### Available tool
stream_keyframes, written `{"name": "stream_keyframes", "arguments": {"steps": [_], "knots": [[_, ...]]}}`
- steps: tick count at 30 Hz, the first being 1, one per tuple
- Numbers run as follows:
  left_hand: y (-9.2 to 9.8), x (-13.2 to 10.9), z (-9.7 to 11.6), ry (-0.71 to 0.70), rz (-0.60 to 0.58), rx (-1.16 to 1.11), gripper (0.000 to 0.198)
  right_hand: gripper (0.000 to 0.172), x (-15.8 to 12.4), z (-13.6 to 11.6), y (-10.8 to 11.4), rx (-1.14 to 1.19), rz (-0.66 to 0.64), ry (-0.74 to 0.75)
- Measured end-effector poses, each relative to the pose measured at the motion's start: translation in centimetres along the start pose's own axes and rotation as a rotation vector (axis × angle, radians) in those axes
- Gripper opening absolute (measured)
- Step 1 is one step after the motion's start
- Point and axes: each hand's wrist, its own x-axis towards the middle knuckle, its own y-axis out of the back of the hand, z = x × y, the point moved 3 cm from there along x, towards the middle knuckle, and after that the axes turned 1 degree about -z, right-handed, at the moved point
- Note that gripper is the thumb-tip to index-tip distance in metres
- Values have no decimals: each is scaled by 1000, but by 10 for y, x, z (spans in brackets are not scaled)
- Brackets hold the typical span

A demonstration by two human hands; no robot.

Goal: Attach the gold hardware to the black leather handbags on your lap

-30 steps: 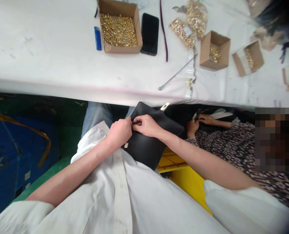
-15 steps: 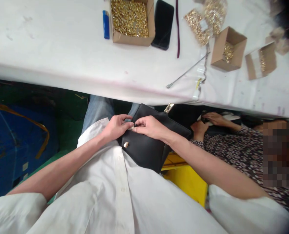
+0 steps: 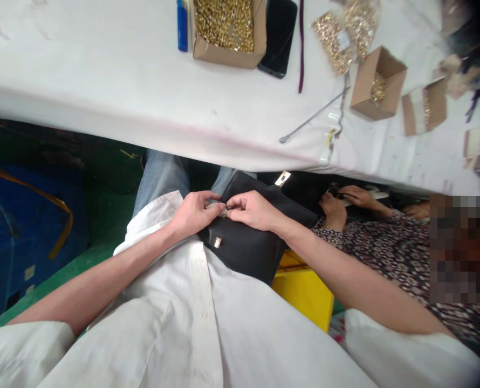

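Observation:
A black leather bag point(image 3: 248, 245) lies on my lap, below the edge of the white table point(image 3: 102, 81). My left hand point(image 3: 193, 213) and my right hand point(image 3: 254, 210) meet at the bag's upper left edge, fingers pinched together on a small metal part there that I cannot make out clearly. A small gold fitting point(image 3: 218, 242) shows on the bag's front, and a gold clasp point(image 3: 283, 178) sticks up at its far corner.
On the table stand an open carton of gold fittings point(image 3: 227, 32), a blue lighter point(image 3: 182, 24), a black phone point(image 3: 279, 35), a thin metal rod point(image 3: 310, 116) and smaller cartons point(image 3: 377, 81). Another person's hands point(image 3: 345, 202) work at my right. A yellow crate point(image 3: 302, 291) sits below.
My view has tilted so the table items sit higher. My left hand's fingers have loosened from a fist into a pinch at the bag's edge; both hands stay on the bag.

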Motion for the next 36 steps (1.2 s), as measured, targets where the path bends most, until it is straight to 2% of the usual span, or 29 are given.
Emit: {"name": "stream_keyframes", "arguments": {"steps": [5, 13, 19, 28, 36], "knots": [[6, -2, 1, -61, -67, 69, 47, 22, -1, -1, 3, -26, -1, 31], [2, -1, 12, -22, -80, 73, 46, 21, -6, -9, 8, -75, -33, 28], [-1, -4, 19, -28, -132, 28, 45, 21, -8, -11, 16, -84, -113, -13], [-4, -6, 19, -41, -175, 27, 40, 16, -12, -20, 17, -138, -109, -32], [-5, -6, 21, -20, -187, 11, 39, 16, -14, -17, 11, -91, -55, -31]]}}
